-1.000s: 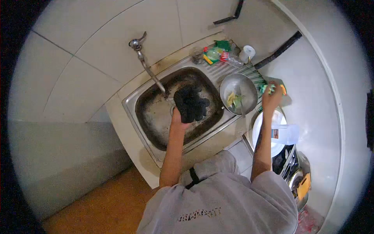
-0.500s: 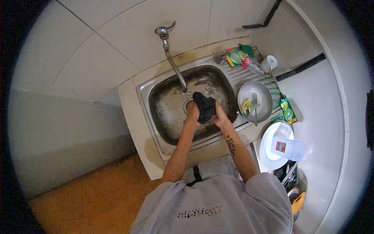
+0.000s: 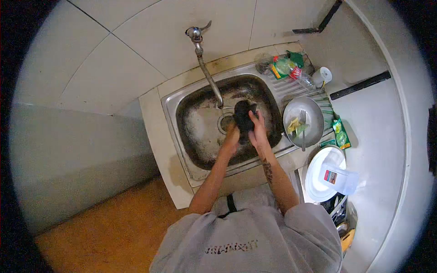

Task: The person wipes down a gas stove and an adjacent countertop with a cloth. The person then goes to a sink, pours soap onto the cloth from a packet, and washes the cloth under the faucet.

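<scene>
A dark, crumpled black cloth [image 3: 242, 113] is held up over the sink basin [image 3: 195, 145], just to the right of the drain. My right hand [image 3: 258, 129] grips its right side, thumb and fingers closed on it. On the lower left side, my left hand [image 3: 231, 136] is closed on the cloth too, slightly blurred, with its fingers partly hidden. Above the cloth is the tap spout [image 3: 218, 98]; I can make out no stream of water from it. The basin floor is stained brown.
On the drainboard to the right stand a metal bowl [image 3: 291, 105] with a fork and food scraps, and a plastic bottle [image 3: 306, 81] lying on its side. A green packet [image 3: 340, 134] is beside the bowl. Nearer me are a white plate [image 3: 314, 179] and a clear plastic container [image 3: 348, 182].
My right hand has shifted higher on the cloth, its fingers now showing over the side. The left hand has moved lower, and the cloth's bunched shape has changed. The whole view has shifted slightly.
</scene>
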The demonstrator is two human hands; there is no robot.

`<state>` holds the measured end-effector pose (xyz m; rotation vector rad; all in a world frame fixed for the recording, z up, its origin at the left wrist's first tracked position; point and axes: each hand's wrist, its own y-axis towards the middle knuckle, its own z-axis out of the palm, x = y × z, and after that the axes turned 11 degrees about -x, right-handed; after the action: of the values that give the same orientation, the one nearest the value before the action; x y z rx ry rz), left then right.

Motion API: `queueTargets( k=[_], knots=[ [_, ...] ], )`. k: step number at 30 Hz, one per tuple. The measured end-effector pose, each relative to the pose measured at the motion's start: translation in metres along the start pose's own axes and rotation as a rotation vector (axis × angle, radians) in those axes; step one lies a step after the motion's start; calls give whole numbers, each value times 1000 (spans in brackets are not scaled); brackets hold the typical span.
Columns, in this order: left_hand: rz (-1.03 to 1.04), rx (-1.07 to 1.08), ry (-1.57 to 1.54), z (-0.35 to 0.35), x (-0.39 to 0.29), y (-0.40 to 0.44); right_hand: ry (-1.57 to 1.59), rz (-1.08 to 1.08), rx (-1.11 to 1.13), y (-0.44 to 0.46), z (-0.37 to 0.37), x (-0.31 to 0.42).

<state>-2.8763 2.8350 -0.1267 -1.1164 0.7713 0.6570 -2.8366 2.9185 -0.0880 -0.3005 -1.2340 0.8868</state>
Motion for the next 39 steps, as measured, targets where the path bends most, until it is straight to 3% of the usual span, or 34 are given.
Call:
queueTargets(
  k=[3, 4, 6, 7, 8, 9, 10, 13, 15, 17, 19, 20, 21, 22, 23, 24, 25, 26, 27, 29, 30, 33, 34, 35, 37, 38, 39],
  knots=[
    [26, -4, 143, -7, 3, -8, -224, -115, 85, -4, 1, -18],
    [28, -4, 142, -11, -2, -1, -463, -404, 194, 24, -19, -61],
    [-141, 173, 276, -24, -15, 18, -547, -391, 292, 1, -16, -47],
    [-145, 165, 271, -23, -12, 15, -631, -369, 382, -8, -15, -43],
    [-64, 97, 231, -19, -6, 11, -729, -547, 304, -3, -13, -48],
    [26, 32, 195, -17, -5, 10, -727, -543, 311, 5, -7, -36],
    [26, 26, 197, -16, -3, 12, -720, -325, 446, 14, -6, -14],
    [-286, -33, -38, -12, 0, 17, -609, -384, 379, 16, 2, -47],
    [-190, 88, -19, -12, -21, 18, -691, -737, 386, 8, -6, -64],
    [-63, -42, -77, -1, -25, 1, -706, -599, 369, 10, 8, -47],
    [2, -183, -125, 4, -13, 5, -912, -252, 437, 32, 5, -54],
    [-102, -116, -110, -5, -14, 11, -961, -174, 452, 37, 4, -58],
    [-66, 58, 33, -33, 12, 53, -1012, -96, 469, 39, 5, -59],
    [-5, 229, 168, -60, 37, 94, -929, -315, 378, 25, 6, -70],
    [-13, 229, 169, -50, 26, 71, -840, -515, 282, 14, 3, -80],
    [-28, 82, 28, -25, -2, 34, -838, -518, 286, 18, 10, -71],
    [-41, -62, -107, -8, -20, 16, -815, -312, 286, 25, 26, -52],
    [-99, -142, -183, -15, 9, 33, -790, -95, 281, 28, 36, -35],
    [-114, -148, -178, -25, 7, 33, -773, -141, 336, 36, 34, -50],
    [-169, -12, 135, -36, -20, 53, -732, -232, 445, 50, 30, -78],
    [-165, -7, 130, -31, -24, 51, -680, -529, 281, 31, 37, -92],
    [-224, -75, -74, -23, -38, 33, -713, -685, 164, 53, 24, -101],
    [-232, 91, -313, -24, -26, 37, -776, -425, 276, 29, 37, -53],
    [-235, 88, -312, -31, -16, 41, -803, -341, 331, 38, 35, -66],
    [-214, -95, -31, -31, -33, 38, -865, -174, 438, 55, 33, -88],
    [-354, -156, -7, -31, -44, 44, -847, -392, 272, 60, 27, -125],
    [-355, -156, -12, -30, -46, 49, -807, -573, 217, 48, 28, -118]
  ],
)
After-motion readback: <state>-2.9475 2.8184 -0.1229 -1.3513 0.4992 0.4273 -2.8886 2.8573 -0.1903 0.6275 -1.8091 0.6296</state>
